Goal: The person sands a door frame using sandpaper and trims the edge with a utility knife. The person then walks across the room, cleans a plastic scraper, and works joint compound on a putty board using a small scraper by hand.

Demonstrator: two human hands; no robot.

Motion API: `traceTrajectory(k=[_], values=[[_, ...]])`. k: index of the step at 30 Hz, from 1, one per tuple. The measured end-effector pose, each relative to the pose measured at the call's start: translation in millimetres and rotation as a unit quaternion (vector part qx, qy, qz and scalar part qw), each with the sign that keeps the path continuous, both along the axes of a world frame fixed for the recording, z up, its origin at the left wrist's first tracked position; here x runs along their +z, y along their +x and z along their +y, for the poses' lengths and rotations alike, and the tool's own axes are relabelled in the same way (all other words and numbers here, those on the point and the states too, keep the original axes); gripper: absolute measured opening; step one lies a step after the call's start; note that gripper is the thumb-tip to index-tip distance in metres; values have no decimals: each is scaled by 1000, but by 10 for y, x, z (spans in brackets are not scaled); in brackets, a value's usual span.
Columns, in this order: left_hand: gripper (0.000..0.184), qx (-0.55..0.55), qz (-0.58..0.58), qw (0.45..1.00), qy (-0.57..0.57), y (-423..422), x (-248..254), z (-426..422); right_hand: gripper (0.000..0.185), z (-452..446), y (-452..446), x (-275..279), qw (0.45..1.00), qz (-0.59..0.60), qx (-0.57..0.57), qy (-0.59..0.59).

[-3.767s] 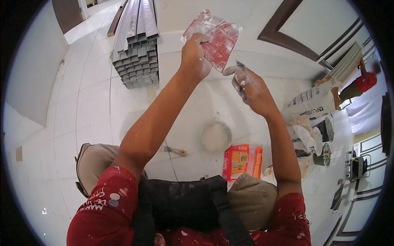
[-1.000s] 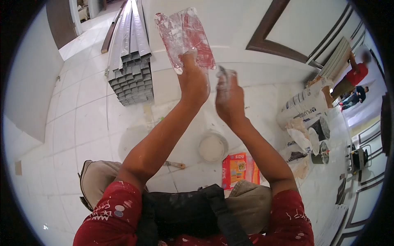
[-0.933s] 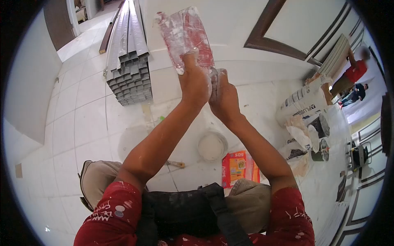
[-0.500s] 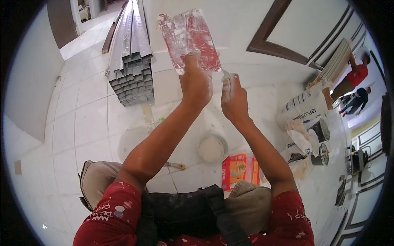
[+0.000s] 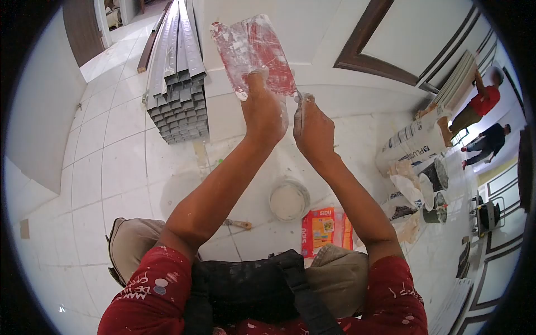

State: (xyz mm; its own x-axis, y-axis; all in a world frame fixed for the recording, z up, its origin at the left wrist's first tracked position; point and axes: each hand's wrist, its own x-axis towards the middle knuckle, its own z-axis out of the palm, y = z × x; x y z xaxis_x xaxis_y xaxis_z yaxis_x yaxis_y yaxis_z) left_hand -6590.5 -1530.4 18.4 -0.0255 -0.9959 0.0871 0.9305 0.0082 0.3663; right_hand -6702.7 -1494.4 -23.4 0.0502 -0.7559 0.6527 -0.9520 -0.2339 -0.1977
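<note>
My left hand (image 5: 264, 111) grips a red rectangular plastic sheet (image 5: 273, 53) smeared with white putty, its thumb lying on the face turned to me. Close to the sheet's lower right corner, my right hand (image 5: 314, 127) is closed around a putty knife (image 5: 298, 103); most of the tool is hidden by the fingers. White residue coats the fingers of both hands. On the tiled floor below stands a round tub (image 5: 289, 200) with whitish paste in it. Beside it lies a red and orange printed bag (image 5: 319, 230).
Stacked metal tubes (image 5: 178, 106) lie at the upper left along the wall. A brush-like tool with a wooden handle (image 5: 240, 224) is on the floor near my knees. Large white sacks (image 5: 413, 142) and buckets (image 5: 435, 209) stand to the right. Two people (image 5: 484, 103) are farther off.
My right hand has moved slightly left and up, bringing the putty knife closer to the red sheet's corner. The sheet has shifted slightly left. The far person in dark clothes has moved.
</note>
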Motion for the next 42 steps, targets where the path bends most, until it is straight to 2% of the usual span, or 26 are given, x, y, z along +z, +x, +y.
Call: traceTrajectory(k=[1,2,3,5,7,8,10,12,14,16,19,21,23,25,26,27,28,29,31,33,34,35,38,41,42], values=[[23,75,-145,984,-64,1,-69,-30,22,1,-8,-22,1000,-1,8,-13],[29,147,-286,938,-126,5,-189,-80,22,3,-18,-42,1000,-2,17,-26],[35,215,-419,863,-183,48,-156,-32,23,19,-14,-58,999,-4,26,-38],[26,131,-267,952,-76,57,-56,53,24,51,-53,-19,999,-34,20,-27],[27,158,-293,941,-60,77,-53,32,25,48,-51,16,998,-31,36,-36],[34,220,-399,885,-96,65,-193,-51,25,69,-41,12,997,-18,50,-49],[41,270,-477,828,-117,38,-197,-53,24,93,-19,26,997,-4,58,-51],[41,239,-417,872,-95,-23,-215,-64,22,112,16,37,999,-4,47,-27],[41,178,-309,930,-87,-45,-288,-199,21,83,-11,40,999,-17,27,5],[39,134,-277,949,-73,-43,-380,-293,22,89,-30,28,1000,-21,16,15],[35,190,-384,901,-72,-3,-357,-242,25,143,-5,18,999,-35,24,11],[34,283,-465,830,-121,-5,-252,-92,24,162,21,96,996,-76,29,20],[34,329,-555,750,-147,60,-206,-13,24,72,-30,1,999,-38,32,-17],[35,237,-418,872,-95,45,-121,19,23,59,-97,17,1000,-25,17,-5],[35,123,-204,971,-26,3,-32,-7,23,56,-163,77,999,-32,5,23],[35,0,24,999,45,-9,19,-34,23,52,-208,125,998,-38,-5,50],[32,71,-113,991,-22,14,-37,-97,20,46,-229,158,998,-50,36,-10],[28,135,-249,955,-85,41,-177,-159,20,56,-268,191,993,-105,51,8],[22,120,-278,945,-128,72,-196,-184,19,124,-287,431,973,-213,78,40],[18,-34,-72,994,-78,104,-145,-242,18,161,-342,480,976,-176,125,38],[16,-3,-145,982,-124,131,-171,-268,18,184,-326,477,976,-149,155,31],[16,-21,-137,983,-118,137,-178,-273,19,203,-313,467,975,-123,185,25],[17,-55,-120,984,-116,165,-137,-237,22,226,-289,412,991,-5,123,44],[21,-54,-121,983,-130,135,-171,-205,22,65,-446,371,998,41,40,-2],[22,-50,-122,983,-124,130,-151,-161,20,-6,-520,364,999,25,25,-6]])
